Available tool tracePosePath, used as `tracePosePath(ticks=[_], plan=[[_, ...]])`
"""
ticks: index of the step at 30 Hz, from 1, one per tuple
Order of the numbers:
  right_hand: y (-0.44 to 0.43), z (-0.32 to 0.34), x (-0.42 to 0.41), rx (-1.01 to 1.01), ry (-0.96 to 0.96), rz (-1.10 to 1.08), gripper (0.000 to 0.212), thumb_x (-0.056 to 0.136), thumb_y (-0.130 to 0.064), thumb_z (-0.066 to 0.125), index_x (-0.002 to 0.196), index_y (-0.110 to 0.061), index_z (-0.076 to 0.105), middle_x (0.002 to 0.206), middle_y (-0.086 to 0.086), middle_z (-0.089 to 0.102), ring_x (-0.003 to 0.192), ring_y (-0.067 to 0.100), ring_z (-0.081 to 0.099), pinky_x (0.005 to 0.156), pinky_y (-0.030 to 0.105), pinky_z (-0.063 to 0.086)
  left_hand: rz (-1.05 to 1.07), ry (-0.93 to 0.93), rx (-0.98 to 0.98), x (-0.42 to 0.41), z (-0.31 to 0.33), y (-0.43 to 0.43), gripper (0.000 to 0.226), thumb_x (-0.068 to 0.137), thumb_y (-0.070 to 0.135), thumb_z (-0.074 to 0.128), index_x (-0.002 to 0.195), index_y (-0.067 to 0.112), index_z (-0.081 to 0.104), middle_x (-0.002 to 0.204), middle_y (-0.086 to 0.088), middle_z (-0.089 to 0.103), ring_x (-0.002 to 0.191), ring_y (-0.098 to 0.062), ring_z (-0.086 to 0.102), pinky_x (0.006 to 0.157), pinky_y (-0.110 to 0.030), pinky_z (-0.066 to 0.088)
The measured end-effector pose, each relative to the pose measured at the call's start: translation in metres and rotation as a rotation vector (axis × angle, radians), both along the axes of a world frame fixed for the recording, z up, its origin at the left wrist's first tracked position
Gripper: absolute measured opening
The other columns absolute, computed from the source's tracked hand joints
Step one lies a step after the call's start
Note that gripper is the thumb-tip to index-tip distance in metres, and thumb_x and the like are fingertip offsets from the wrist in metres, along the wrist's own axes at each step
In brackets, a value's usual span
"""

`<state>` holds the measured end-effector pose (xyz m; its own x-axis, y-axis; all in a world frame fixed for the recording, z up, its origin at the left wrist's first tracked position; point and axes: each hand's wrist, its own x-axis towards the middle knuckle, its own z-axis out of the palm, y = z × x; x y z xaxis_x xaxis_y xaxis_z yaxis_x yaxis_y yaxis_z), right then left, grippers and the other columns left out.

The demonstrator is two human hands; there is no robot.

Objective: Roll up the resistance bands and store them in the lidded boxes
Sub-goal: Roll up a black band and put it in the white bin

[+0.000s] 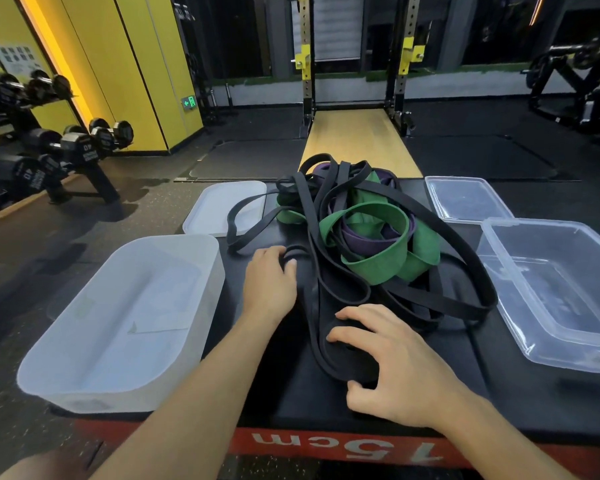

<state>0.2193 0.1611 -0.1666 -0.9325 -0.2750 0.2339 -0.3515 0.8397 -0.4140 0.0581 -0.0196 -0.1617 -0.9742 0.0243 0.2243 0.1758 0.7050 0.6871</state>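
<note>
Black rubber filled most of what I saw through the head camera: a tangled pile of resistance bands (pixel 392 216) lay in the middle of the padded worktop (pixel 274 386), thin black straps looping over and under a wide green band (pixel 371 265) and a purple band (pixel 361 240). None of the bands were in a box.

The left hand (pixel 269 284) lay at the near left edge of the pile, its fingers curled over a thin black loop (pixel 300 250) and its thumb tip pressed against it, so it had that loop pinched. The right hand (pixel 395 365) sat nearer to me, fingers spread and bent around a black coil (pixel 336 367), a partly rolled strap lying flat on the worktop, with the thumb at the coil's near side.

A frosted white box (pixel 167 239) stood open at the left edge, its white lid (pixel 215 209) lying just behind it with one black loop draped across it. A clear box (pixel 551 289) stood open at the right edge, its clear lid (pixel 465 199) lying behind it.

Beyond the worktop I could see a wooden strip (pixel 357 140) of floor leading to a squat rack (pixel 307 64), and dumbbells (pixel 84 143) on a stand to the left.
</note>
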Motion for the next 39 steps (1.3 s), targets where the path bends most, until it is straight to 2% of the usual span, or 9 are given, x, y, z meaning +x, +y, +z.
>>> tracePosePath(ticks=[6, 10, 13, 17, 24, 28, 31, 35, 39], plan=[[-0.001, 0.0, 0.0, -0.007, 0.007, 0.001, 0.062, 0.068, -0.05, 0.061, 0.13, -0.039, 0.063, 0.147, -0.021, 0.043, 0.142, -0.003, 0.028, 0.113, 0.019, 0.029, 0.103, -0.123, -0.124, -0.048, 0.003, 0.009, 0.037, 0.102, 0.04, 0.057, 0.134, 0.023, 0.063, 0.135, -0.003, 0.059, 0.13, -0.029, 0.046, 0.088, -0.043, 0.047], [0.0, 0.0, -0.001, -0.016, 0.006, 0.0, 0.061, 0.069, -0.052, 0.06, 0.129, -0.042, 0.061, 0.147, -0.023, 0.04, 0.142, -0.005, 0.026, 0.112, 0.017, 0.031, 0.107, -0.195, -0.109, -0.062, 0.009, 0.013, 0.017, 0.101, 0.039, 0.06, 0.099, 0.027, 0.072, 0.114, -0.005, 0.068, 0.116, -0.03, 0.057, 0.084, -0.039, 0.05], [0.0, 0.0, 0.0, -0.022, 0.007, -0.001, 0.061, 0.069, -0.053, 0.06, 0.129, -0.043, 0.061, 0.147, -0.023, 0.041, 0.142, -0.004, 0.027, 0.113, 0.022, 0.034, 0.066, -0.34, 0.129, -0.074, 0.017, 0.012, 0.019, 0.096, 0.025, 0.064, 0.091, 0.008, 0.071, 0.096, -0.011, 0.071, 0.092, -0.03, 0.064, 0.085, -0.038, 0.054], [0.0, 0.0, -0.001, -0.025, 0.011, 0.006, 0.061, 0.069, -0.051, 0.06, 0.128, -0.041, 0.062, 0.145, -0.021, 0.043, 0.141, -0.002, 0.03, 0.114, 0.022, 0.034, 0.081, -0.518, 0.513, -0.081, 0.036, 0.012, 0.025, 0.095, 0.004, 0.05, 0.071, 0.009, 0.056, 0.051, 0.0, 0.058, 0.048, -0.014, 0.045, 0.054, -0.025, 0.035], [0.001, 0.0, -0.001, -0.019, 0.009, 0.01, 0.06, 0.07, -0.051, 0.062, 0.129, -0.041, 0.062, 0.145, -0.023, 0.042, 0.141, -0.003, 0.029, 0.113, 0.021, 0.033, 0.069, -0.65, 0.731, -0.081, 0.051, 0.005, 0.03, 0.097, 0.019, 0.044, 0.069, 0.019, 0.055, 0.055, 0.007, 0.059, 0.054, -0.01, 0.051, 0.058, -0.025, 0.033], [0.0, 0.001, -0.001, -0.021, 0.002, 0.005, 0.06, 0.07, -0.051, 0.061, 0.13, -0.042, 0.062, 0.145, -0.023, 0.042, 0.141, -0.004, 0.028, 0.113, 0.022, 0.034, 0.036, -0.534, 0.54, -0.074, 0.049, 0.011, 0.027, 0.107, 0.027, 0.042, 0.096, 0.013, 0.062, 0.082, 0.001, 0.062, 0.068, -0.014, 0.05, 0.061, -0.027, 0.037], [0.0, 0.001, -0.001, -0.016, -0.007, 0.003, 0.061, 0.07, -0.051, 0.061, 0.13, -0.041, 0.062, 0.146, -0.023, 0.042, 0.142, -0.005, 0.027, 0.112, 0.017, 0.03, 0.073, -0.372, 0.42, -0.067, 0.045, 0.012, 0.025, 0.104, 0.023, 0.045, 0.087, 0.012, 0.059, 0.095, -0.009, 0.057, 0.084, -0.022, 0.049, 0.072, -0.034, 0.045], [0.0, 0.002, 0.0, -0.022, -0.019, -0.004, 0.063, 0.07, -0.051, 0.06, 0.132, -0.041, 0.062, 0.146, -0.026, 0.04, 0.142, -0.008, 0.024, 0.111, 0.012, 0.024, 0.016, -0.097, 0.544, 0.001, 0.044, 0.013, 0.006, 0.095, 0.018, 0.065, 0.092, 0.016, 0.07, 0.087, 0.005, 0.065, 0.079, -0.01, 0.055, 0.064, -0.011, 0.043], [0.0, 0.002, 0.0, -0.011, -0.023, 0.0, 0.064, 0.071, -0.05, 0.061, 0.135, -0.04, 0.061, 0.148, -0.025, 0.039, 0.142, -0.007, 0.023, 0.112, 0.013, 0.022, -0.08, -0.023, 0.375, 0.093, 0.027, -0.012, 0.027, 0.092, 0.031, 0.072, 0.073, 0.021, 0.055, 0.068, 0.008, 0.052, 0.063, -0.007, 0.047, 0.062, -0.025, 0.038]])
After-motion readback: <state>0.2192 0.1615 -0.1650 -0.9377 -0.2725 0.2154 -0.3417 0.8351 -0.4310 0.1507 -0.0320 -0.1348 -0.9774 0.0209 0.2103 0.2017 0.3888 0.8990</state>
